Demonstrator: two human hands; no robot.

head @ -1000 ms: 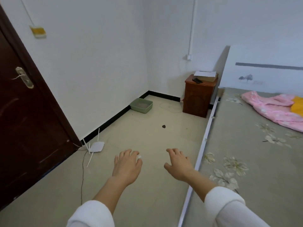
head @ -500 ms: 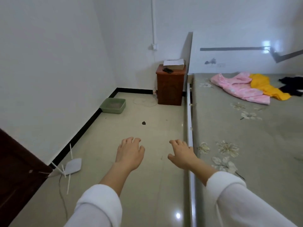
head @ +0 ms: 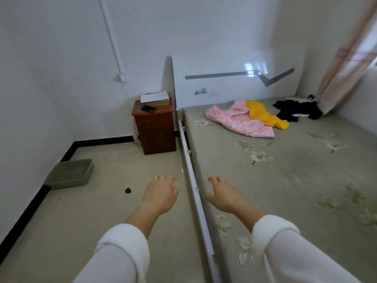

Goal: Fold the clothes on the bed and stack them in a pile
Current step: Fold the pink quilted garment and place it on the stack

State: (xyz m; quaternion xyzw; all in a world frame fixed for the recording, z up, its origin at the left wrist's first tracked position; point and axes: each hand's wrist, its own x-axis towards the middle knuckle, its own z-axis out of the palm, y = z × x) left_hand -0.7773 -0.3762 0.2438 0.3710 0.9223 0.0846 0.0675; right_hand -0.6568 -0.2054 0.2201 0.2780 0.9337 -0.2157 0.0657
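The left grip (head: 161, 193) hangs palm down over the floor (head: 114, 211), fingers spread and loosely bent, holding nothing. The right grip (head: 222, 195) is likewise relaxed and empty, over the near edge of the bed (head: 275, 190). The white rail (head: 193, 180) runs between the two. Far ahead of the right grip, below the headboard (head: 234, 84), the clothes lie unfolded: a pink garment (head: 240, 121), a yellow garment (head: 263, 115) touching its right side, and dark clothes (head: 295, 109) further right by the curtain (head: 342, 64). Ahead of the left grip stands a nightstand (head: 155, 127). To that grip's left a green tray (head: 70, 173) sits by the wall.
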